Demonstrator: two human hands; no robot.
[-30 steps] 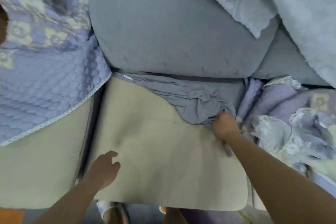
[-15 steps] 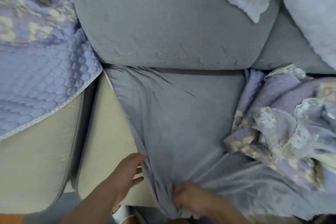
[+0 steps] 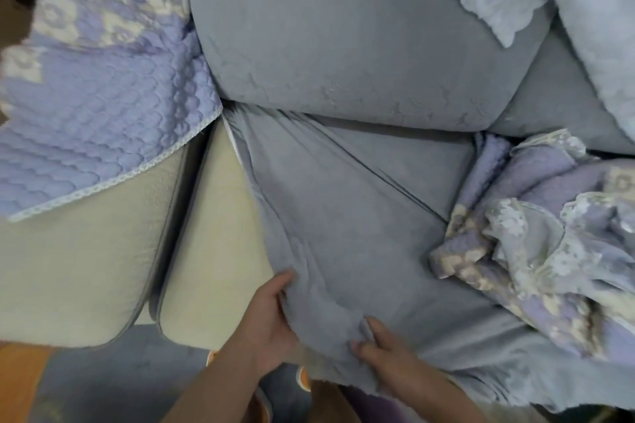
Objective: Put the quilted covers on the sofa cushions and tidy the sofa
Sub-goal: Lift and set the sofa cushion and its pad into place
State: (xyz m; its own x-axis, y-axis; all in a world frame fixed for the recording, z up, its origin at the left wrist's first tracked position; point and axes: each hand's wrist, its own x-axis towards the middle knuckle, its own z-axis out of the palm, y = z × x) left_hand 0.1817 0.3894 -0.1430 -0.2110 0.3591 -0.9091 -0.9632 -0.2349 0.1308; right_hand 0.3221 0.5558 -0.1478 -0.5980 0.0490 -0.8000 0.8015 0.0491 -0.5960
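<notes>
Grey-blue stretch fabric, the cover (image 3: 343,216), dominated the near field. We noted the left hand (image 3: 266,326) at the cover's left edge, fingers curled into the cloth and gripping a fold of it near the front of the seat cushion (image 3: 213,251). The right hand (image 3: 388,350) lay just beside it, fingers bent and pinching the bunched front hem; we could not tell how much cloth sat under the palm, since the hem draped over the cushion's front there.

The cover lay over roughly the right two thirds of the seat cushion, drawn from the back crease down to the front edge, with diagonal tension folds. A cream strip of bare cushion showed along the left side. We judged the fitting about half done: the left edge needed pulling across and the hem tucking under.

Left of it, a second cream cushion (image 3: 75,251) was bare at the front, with a lilac quilted cover (image 3: 96,106) lying loose over its rear part. To the right, a crumpled floral quilted piece (image 3: 536,251) sat heaped on the seat, not yet spread.

Farther back, the back cushion (image 3: 343,38) wore grey fabric. Pale blue bedding (image 3: 567,10) hung at upper right, left to tidy.
</notes>
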